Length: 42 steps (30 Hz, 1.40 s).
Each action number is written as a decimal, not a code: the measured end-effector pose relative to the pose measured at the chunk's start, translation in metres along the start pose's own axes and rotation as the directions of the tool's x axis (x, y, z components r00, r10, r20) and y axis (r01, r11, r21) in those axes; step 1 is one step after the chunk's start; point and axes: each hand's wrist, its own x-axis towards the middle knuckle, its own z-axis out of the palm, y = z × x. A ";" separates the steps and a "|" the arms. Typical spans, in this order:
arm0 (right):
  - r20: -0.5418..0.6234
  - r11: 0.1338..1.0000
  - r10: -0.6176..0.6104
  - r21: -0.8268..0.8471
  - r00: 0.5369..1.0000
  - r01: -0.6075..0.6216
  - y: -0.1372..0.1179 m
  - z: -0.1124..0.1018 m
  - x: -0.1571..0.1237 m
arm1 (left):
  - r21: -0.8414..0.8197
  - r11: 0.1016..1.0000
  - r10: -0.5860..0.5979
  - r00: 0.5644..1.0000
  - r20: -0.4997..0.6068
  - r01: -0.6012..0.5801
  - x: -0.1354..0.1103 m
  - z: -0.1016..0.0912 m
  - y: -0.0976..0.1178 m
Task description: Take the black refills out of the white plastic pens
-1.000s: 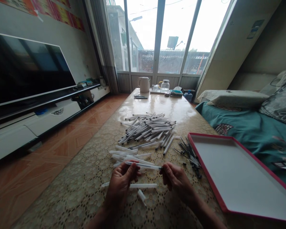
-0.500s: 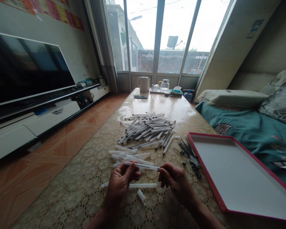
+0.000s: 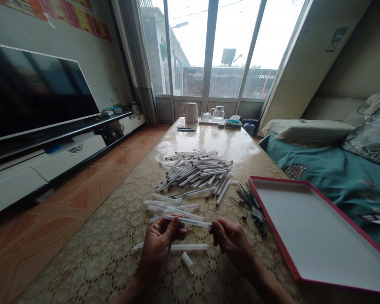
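Between my two hands a clear white pen (image 3: 194,222) is held nearly level. My left hand (image 3: 161,240) pinches its left part between thumb and fingers. The fingers of my right hand (image 3: 232,240) are closed at its right end; what small part lies within them is hidden. Below the pen, another translucent pen barrel (image 3: 190,247) lies on the table, partly behind my left hand. A loose white pen cap (image 3: 187,261) rests nearer to me. Just beyond my hands are several empty-looking translucent barrels (image 3: 164,203).
A large heap of pens with dark ends (image 3: 196,169) lies mid-table. Thin black refills (image 3: 251,204) and small black plugs sit beside a red-rimmed white box lid (image 3: 319,228) on the right. A kettle (image 3: 190,113) and glass jug (image 3: 218,114) stand at the far end.
My right fingers have shifted slightly at the pen's right end, covering the dark tip. My left hand and the other things stay essentially where they were.
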 end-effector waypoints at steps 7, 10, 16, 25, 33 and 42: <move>-0.006 0.998 -0.013 0.066 1.000 0.013 -0.001 0.000 0.000 | -0.003 1.000 -0.002 1.000 -0.016 0.002 0.000 0.002 0.003; -0.022 0.995 -0.005 0.099 1.000 0.007 0.000 0.001 0.000 | -0.004 1.000 0.000 1.000 -0.021 0.000 0.001 0.002 0.002; -0.016 1.000 -0.003 0.001 1.000 0.003 0.003 0.001 0.001 | 0.018 1.000 0.009 1.000 -0.010 -0.009 0.002 -0.001 -0.001; 0.005 1.000 0.022 0.006 1.000 -0.022 0.006 0.000 0.002 | 0.029 0.999 0.016 1.000 0.001 -0.016 0.004 -0.005 -0.003; 0.028 0.998 0.039 0.051 0.999 -0.041 0.007 0.000 0.002 | 0.020 1.000 0.013 1.000 -0.020 -0.012 0.004 -0.002 -0.001; 0.038 0.999 0.027 0.041 0.999 -0.028 0.009 0.000 0.002 | 0.029 1.000 0.009 0.999 -0.033 -0.008 0.003 -0.002 -0.001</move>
